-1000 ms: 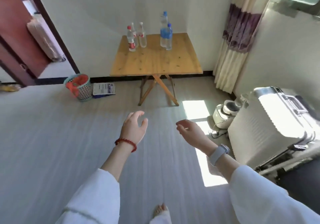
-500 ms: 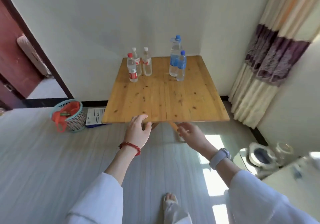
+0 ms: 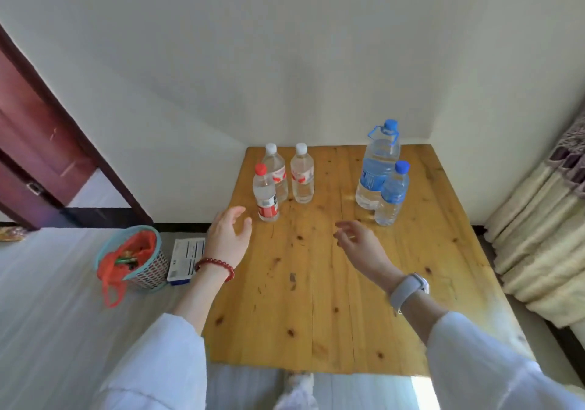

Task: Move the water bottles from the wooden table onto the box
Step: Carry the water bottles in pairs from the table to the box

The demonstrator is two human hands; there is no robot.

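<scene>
Left grip (image 3: 228, 238) open beside red-capped bottle (image 3: 266, 194), right grip (image 3: 361, 245) empty

five bottles (image 3: 266, 199) on table (image 3: 316, 283), open hands (image 3: 228, 238)

The worktop (image 3: 316, 283) is pale varnished wood, planks showing dark knots and a soft sheen. On it, five bottles of clear glossy plastic: the red-capped bottle (image 3: 266, 194) has a red and white printed label, the two white-capped bottles (image 3: 302, 173) behind it have thin film labels, and the large blue-capped bottle (image 3: 378, 169) and small blue-capped bottle (image 3: 392, 196) to the right have shiny blue wraps. Left of the worktop, a woven plastic basket (image 3: 148, 270) holds a thin red plastic bag. The sleeves (image 3: 158, 362) are matt white cloth; one wrist has glossy red beads (image 3: 215, 265), the other a smooth matt watch strap (image 3: 406, 289).
</scene>
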